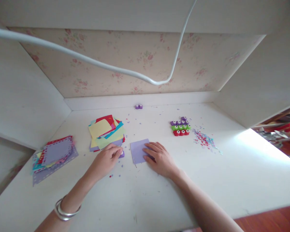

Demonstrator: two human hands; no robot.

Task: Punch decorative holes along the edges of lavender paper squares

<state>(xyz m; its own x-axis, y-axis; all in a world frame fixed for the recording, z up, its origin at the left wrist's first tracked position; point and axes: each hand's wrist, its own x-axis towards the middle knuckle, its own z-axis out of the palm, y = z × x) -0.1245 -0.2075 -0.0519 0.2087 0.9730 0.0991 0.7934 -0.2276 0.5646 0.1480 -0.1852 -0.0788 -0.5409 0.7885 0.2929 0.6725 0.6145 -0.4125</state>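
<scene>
My left hand point(110, 157) is closed around a small purple craft punch point(121, 155) with a white button, low over the table beside the paper stack. To the right of it lies a square sheet of purple paper point(138, 150), flat on the white table. My right hand point(159, 157) rests on this sheet's right side, fingers stretched out and spread, covering that edge. A gap separates the punch from the sheet. Part of the punch is hidden by my left fingers.
Coloured paper sheets point(103, 129) are stacked at left centre. Punched-edge sheets point(58, 151) lie farther left. Several purple, green and red punches point(180, 127) stand in rows beside a confetti pile point(204, 138). Two purple punches point(139, 106) sit at the back. A white cable point(125, 70) hangs overhead.
</scene>
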